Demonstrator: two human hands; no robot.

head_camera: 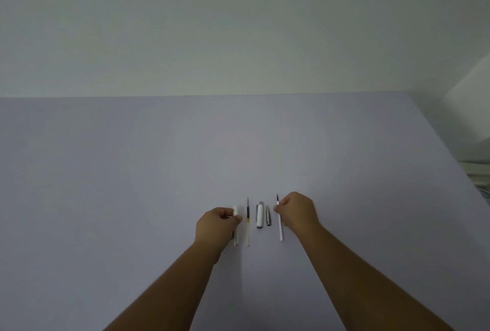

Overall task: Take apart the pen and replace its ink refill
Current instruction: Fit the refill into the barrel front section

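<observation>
Five pen parts lie in a row on the table (132,198): from left, barrel (235,227), old refill (248,220), cap (260,214), tip cone (268,215), new refill (279,222). The left hand (216,227) sits on the barrel, the right hand (298,212) just right of the new refill.

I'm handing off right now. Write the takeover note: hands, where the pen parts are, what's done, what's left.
Left hand: gripping the white barrel at the left end of the row.
Right hand: pinching the white refill at the right end; whether it is lifted off the table I cannot tell.
Between them, lying free: clear refill with yellowish ink, white cap with clip, small grey tip piece.
Done: pen is apart, a refill is out.
Left: slide the white refill into the barrel, probably, then refit tip piece and cap.
</observation>
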